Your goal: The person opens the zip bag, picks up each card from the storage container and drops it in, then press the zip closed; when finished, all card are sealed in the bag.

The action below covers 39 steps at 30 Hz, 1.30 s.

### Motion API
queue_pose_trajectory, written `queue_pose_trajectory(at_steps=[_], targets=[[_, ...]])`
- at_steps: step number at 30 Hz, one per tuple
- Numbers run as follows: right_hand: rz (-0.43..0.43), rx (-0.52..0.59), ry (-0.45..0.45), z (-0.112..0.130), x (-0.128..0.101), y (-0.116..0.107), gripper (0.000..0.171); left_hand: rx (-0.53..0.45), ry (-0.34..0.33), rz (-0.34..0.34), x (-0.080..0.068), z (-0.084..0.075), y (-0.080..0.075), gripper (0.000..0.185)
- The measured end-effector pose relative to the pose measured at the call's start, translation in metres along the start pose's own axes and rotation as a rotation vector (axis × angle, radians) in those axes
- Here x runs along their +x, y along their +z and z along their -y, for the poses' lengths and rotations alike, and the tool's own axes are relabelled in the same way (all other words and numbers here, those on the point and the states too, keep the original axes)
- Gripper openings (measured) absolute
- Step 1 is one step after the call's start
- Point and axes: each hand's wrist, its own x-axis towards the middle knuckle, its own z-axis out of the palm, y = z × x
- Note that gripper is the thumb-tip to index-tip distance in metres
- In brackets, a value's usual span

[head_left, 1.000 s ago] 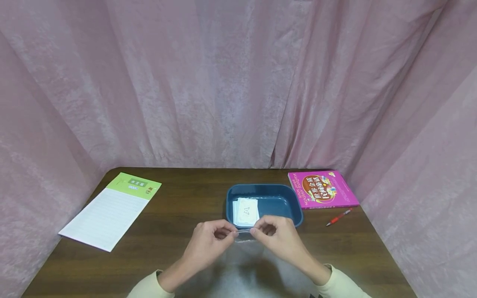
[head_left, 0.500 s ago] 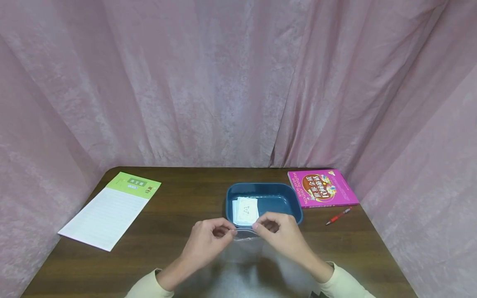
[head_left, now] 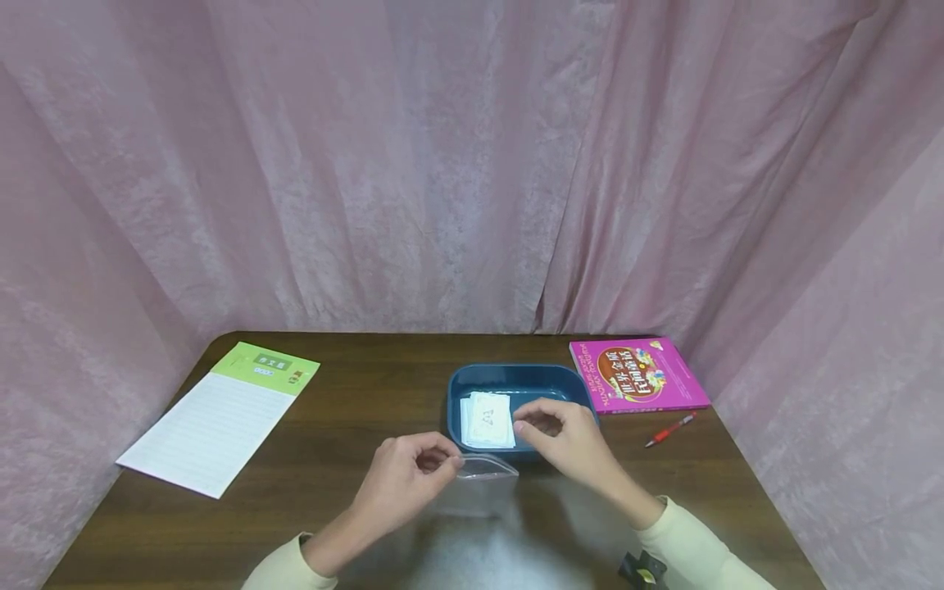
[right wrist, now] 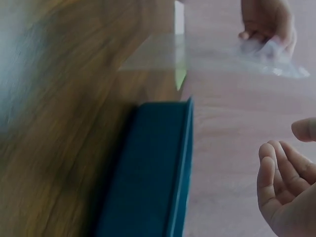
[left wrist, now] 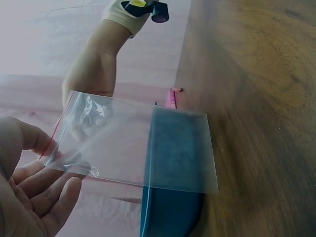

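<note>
My left hand pinches one top corner of a clear zip bag, which hangs open-mouthed just above the table; the left wrist view shows the bag between thumb and fingers of that hand. My right hand hovers over the near right part of a blue tray, fingers loosely curled and empty, close to the white cards lying in the tray's left half. In the right wrist view the right hand holds nothing, with the tray below and the bag beyond.
A lined notepad with a green header lies at the left of the brown table. A pink book and a red pen lie at the right. Pink curtains close in the table on three sides.
My right hand has let go of the bag and moved forward over the tray. The left hand still holds the bag, whose mouth now gapes open.
</note>
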Motion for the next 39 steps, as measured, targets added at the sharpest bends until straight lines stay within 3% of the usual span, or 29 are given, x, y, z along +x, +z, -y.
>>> queue_pose_trajectory(at_steps=[10,22,39], targets=[[0.006,-0.068,-0.05,-0.04,0.028,-0.001,0.018,-0.024,0.043,-0.053,0.002,0.006,-0.001,0.009],[0.107,-0.166,0.033,-0.076,0.054,0.008,0.031,-0.039,0.109,-0.059,0.005,0.01,-0.004,0.009],[0.177,-0.172,0.146,-0.111,0.079,0.029,0.03,-0.016,0.083,-0.067,0.008,0.01,-0.005,0.009]])
